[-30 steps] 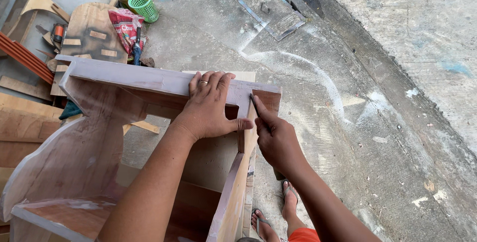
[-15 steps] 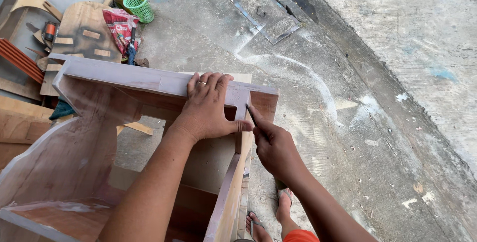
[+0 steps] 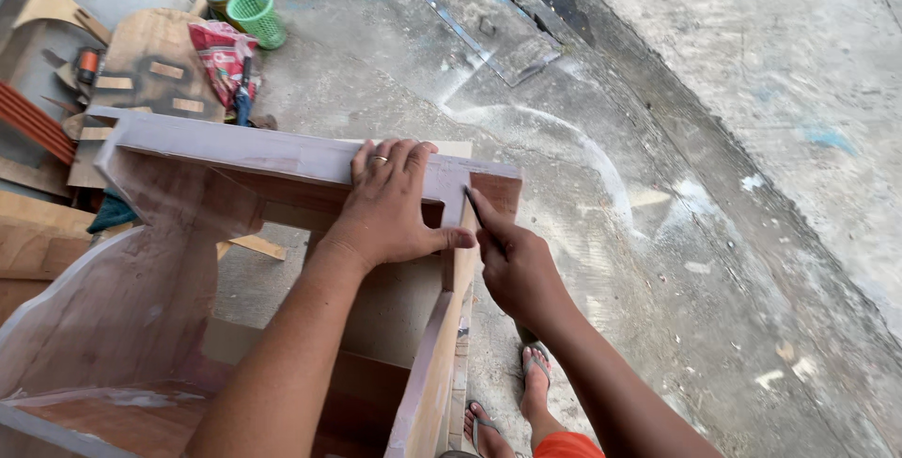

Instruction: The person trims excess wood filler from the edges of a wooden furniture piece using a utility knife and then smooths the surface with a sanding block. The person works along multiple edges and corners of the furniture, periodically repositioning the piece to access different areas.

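The left hand lies flat on the top corner of a wooden frame that stands on the concrete floor — fingers close together over the top rail, thumb stretched out to the side rail. The right hand pinches a dark pencil (tip touching the wood at the corner joint), fingers curled around it. A green basket and wood scraps lie well behind the frame.

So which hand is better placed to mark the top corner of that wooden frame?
Right. The right hand already holds a dark pencil, its tip at the wooden frame corner, while the left hand lies flat on it.
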